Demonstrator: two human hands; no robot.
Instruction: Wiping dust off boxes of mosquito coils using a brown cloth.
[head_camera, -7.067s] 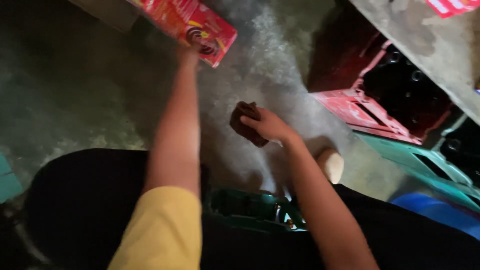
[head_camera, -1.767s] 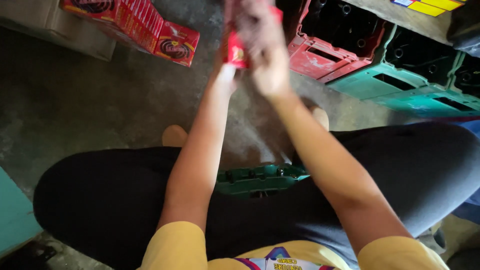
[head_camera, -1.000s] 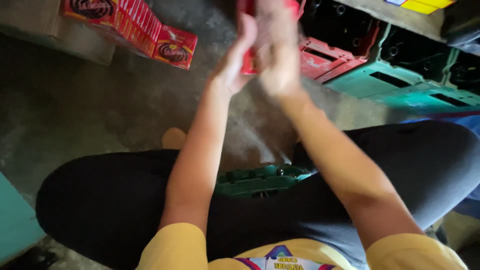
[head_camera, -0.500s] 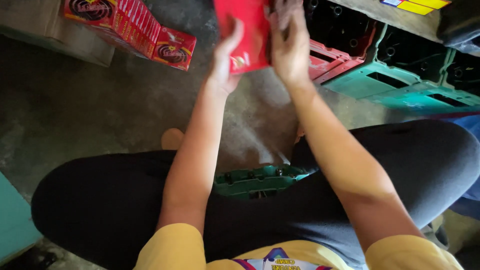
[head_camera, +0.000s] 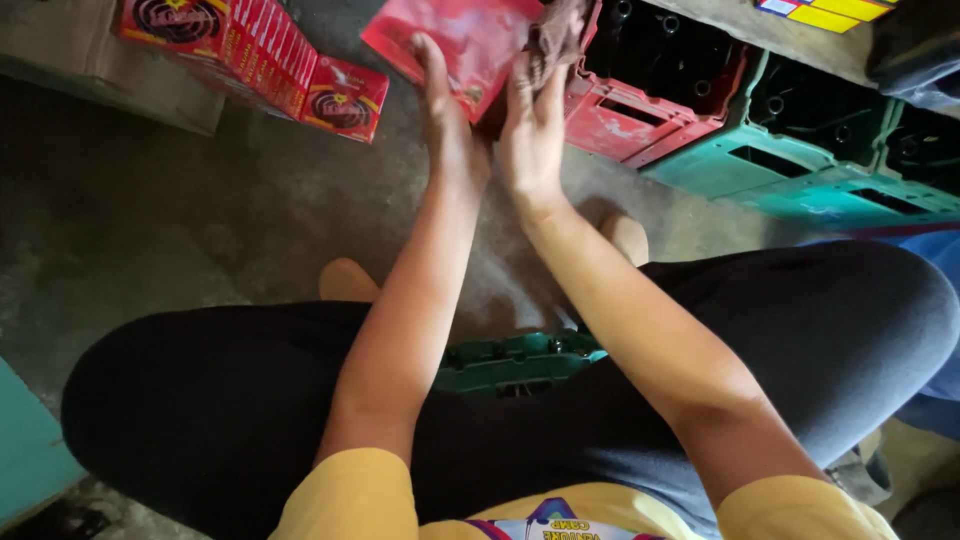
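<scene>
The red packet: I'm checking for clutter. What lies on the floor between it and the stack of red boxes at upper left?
In the head view, only bare concrete floor lies between the red packet and the stack of red boxes.

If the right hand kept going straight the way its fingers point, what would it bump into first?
Probably the dark cloth it already touches. Beyond that, the right hand points up the picture toward the red bottle crate, though depth is hard to judge from this head view.
</scene>
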